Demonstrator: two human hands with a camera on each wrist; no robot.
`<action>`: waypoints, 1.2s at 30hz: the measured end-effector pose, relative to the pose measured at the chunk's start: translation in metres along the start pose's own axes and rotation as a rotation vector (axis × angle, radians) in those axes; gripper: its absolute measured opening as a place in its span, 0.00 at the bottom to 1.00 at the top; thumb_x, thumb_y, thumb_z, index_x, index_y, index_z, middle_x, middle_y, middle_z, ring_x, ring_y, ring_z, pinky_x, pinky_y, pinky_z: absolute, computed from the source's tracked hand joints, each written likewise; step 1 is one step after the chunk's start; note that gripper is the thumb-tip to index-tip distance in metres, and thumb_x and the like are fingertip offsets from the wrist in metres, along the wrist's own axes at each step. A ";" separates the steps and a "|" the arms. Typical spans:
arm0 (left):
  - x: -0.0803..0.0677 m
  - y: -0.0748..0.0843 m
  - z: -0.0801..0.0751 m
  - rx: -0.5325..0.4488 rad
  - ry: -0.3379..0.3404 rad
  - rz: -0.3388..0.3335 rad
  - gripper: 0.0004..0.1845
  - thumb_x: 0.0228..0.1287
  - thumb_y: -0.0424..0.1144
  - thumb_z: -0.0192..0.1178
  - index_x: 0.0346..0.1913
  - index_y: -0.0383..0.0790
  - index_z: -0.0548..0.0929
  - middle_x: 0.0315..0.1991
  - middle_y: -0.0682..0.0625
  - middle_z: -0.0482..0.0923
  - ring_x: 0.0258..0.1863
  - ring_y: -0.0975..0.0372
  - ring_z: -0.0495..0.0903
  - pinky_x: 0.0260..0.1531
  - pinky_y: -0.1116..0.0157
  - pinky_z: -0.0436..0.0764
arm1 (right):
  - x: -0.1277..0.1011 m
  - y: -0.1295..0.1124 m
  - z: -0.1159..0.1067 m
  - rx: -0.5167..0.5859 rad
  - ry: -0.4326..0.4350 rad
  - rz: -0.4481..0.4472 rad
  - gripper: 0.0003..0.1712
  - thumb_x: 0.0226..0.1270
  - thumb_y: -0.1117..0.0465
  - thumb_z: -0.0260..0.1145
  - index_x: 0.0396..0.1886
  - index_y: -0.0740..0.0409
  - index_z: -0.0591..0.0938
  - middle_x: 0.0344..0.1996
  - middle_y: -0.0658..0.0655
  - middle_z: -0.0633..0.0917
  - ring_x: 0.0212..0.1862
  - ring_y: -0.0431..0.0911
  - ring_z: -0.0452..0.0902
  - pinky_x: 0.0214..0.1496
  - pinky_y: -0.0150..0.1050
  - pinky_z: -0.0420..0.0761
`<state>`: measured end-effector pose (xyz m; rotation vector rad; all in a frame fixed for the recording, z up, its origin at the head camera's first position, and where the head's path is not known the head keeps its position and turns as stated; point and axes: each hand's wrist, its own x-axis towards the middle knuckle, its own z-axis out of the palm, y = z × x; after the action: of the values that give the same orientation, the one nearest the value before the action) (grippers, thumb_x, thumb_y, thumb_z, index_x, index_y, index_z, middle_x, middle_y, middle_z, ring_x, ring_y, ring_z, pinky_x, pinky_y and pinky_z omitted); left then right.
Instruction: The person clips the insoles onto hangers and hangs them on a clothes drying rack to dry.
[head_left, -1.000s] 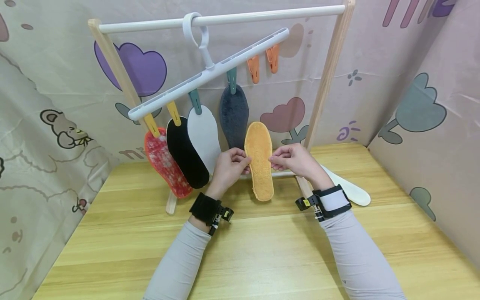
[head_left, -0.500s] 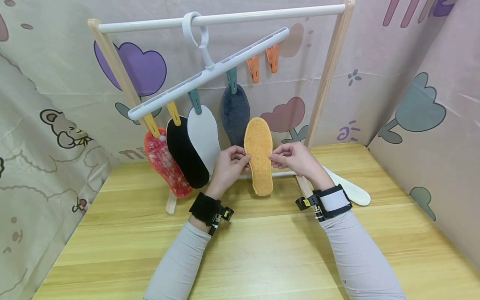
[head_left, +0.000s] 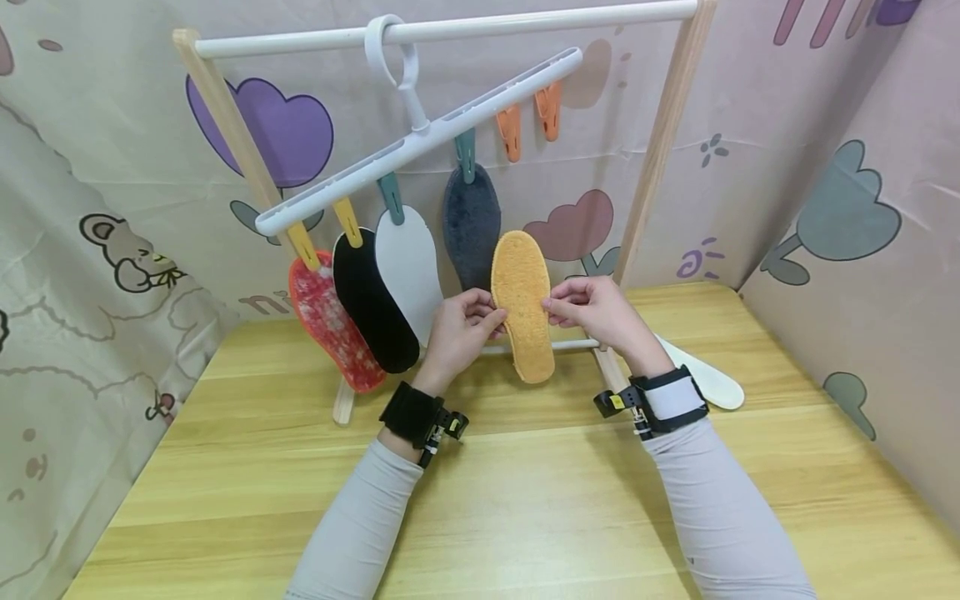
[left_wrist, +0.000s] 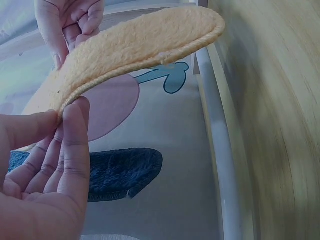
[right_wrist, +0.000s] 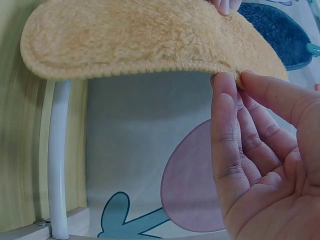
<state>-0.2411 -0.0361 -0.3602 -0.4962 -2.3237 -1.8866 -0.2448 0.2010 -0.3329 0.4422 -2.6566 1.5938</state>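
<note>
A staged tabletop booth rather than a lived-in room: cartoon-printed fabric backdrops (head_left: 112, 167) enclose a wooden table (head_left: 525, 500) holding a small drying rack (head_left: 450, 29).

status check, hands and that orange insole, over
Left hand and right hand pinch the orange insole by its edges, upright above the table. Two orange clips free. Nothing in the way.

Orange fuzzy insole (head_left: 522, 304); hung insoles red-patterned (head_left: 327, 321), black (head_left: 372, 304), white (head_left: 408, 271), dark grey (head_left: 471, 225)
</note>
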 end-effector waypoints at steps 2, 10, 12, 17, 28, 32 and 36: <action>0.000 0.000 0.000 0.002 0.003 -0.002 0.05 0.74 0.30 0.68 0.45 0.30 0.85 0.36 0.37 0.88 0.39 0.38 0.91 0.40 0.58 0.93 | 0.001 0.001 0.000 -0.001 0.002 -0.007 0.14 0.78 0.61 0.70 0.48 0.71 0.87 0.39 0.66 0.93 0.35 0.37 0.89 0.43 0.33 0.91; 0.000 0.000 0.000 -0.022 -0.008 0.048 0.10 0.75 0.34 0.68 0.51 0.29 0.86 0.39 0.34 0.90 0.38 0.38 0.91 0.38 0.60 0.93 | 0.001 0.001 -0.002 -0.009 0.005 -0.015 0.12 0.78 0.63 0.70 0.48 0.71 0.87 0.40 0.68 0.92 0.37 0.41 0.91 0.44 0.36 0.92; 0.001 0.000 0.000 -0.023 -0.007 0.055 0.10 0.75 0.34 0.68 0.50 0.29 0.86 0.39 0.33 0.90 0.38 0.39 0.91 0.37 0.61 0.93 | 0.001 0.001 -0.002 -0.011 0.002 -0.015 0.12 0.78 0.63 0.70 0.48 0.70 0.87 0.41 0.69 0.92 0.38 0.42 0.92 0.45 0.37 0.92; -0.001 0.002 0.000 -0.018 0.002 0.056 0.08 0.75 0.34 0.68 0.46 0.29 0.86 0.38 0.34 0.89 0.37 0.40 0.91 0.37 0.61 0.92 | 0.001 -0.001 -0.003 -0.019 -0.003 -0.012 0.13 0.78 0.62 0.69 0.49 0.70 0.87 0.41 0.67 0.93 0.38 0.42 0.92 0.47 0.41 0.92; -0.001 0.002 -0.002 -0.009 0.013 0.064 0.07 0.75 0.33 0.68 0.45 0.28 0.86 0.38 0.34 0.89 0.36 0.42 0.91 0.36 0.63 0.92 | -0.001 -0.002 -0.001 -0.007 0.005 -0.013 0.16 0.77 0.58 0.71 0.49 0.69 0.87 0.41 0.66 0.93 0.36 0.35 0.89 0.43 0.31 0.90; 0.000 0.002 -0.002 0.000 0.011 0.070 0.07 0.75 0.33 0.68 0.45 0.28 0.86 0.38 0.34 0.89 0.31 0.54 0.91 0.36 0.63 0.92 | -0.001 -0.002 -0.001 -0.008 0.007 -0.021 0.17 0.77 0.57 0.72 0.49 0.69 0.88 0.41 0.65 0.93 0.35 0.35 0.89 0.44 0.33 0.90; -0.001 0.002 -0.002 -0.004 0.011 0.068 0.07 0.75 0.32 0.67 0.45 0.28 0.86 0.38 0.34 0.89 0.34 0.46 0.91 0.36 0.63 0.92 | -0.001 -0.003 0.000 -0.007 0.005 -0.029 0.16 0.78 0.58 0.71 0.49 0.70 0.88 0.42 0.66 0.93 0.36 0.35 0.89 0.44 0.33 0.90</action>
<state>-0.2397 -0.0377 -0.3577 -0.5570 -2.2668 -1.8586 -0.2434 0.2002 -0.3307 0.4737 -2.6387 1.5758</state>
